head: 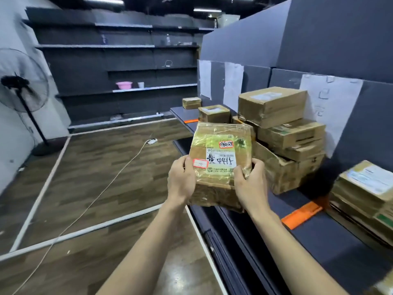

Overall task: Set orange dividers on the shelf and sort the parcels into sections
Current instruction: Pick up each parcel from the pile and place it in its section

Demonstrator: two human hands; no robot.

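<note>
A taped brown parcel (pixel 221 150) with a white label and red stickers is held up in front of the dark shelf (pixel 331 237). My left hand (pixel 180 179) grips its left edge and my right hand (pixel 251 186) grips its lower right corner. An orange divider (pixel 301 215) lies on the shelf to the right of my hands. A second orange divider (pixel 191 121) shows farther back. A stack of several cardboard parcels (pixel 287 133) stands between the two dividers. More parcels (pixel 365 196) lie at the right edge, past the near divider.
Two small boxes (pixel 213 113) sit at the shelf's far end. Paper sheets (pixel 331 107) hang on the shelf's back panel. A standing fan (pixel 21 86) is at the left. A white cable (pixel 102 188) runs across the wooden floor. Dark wall shelves hold a pink basin (pixel 124 84).
</note>
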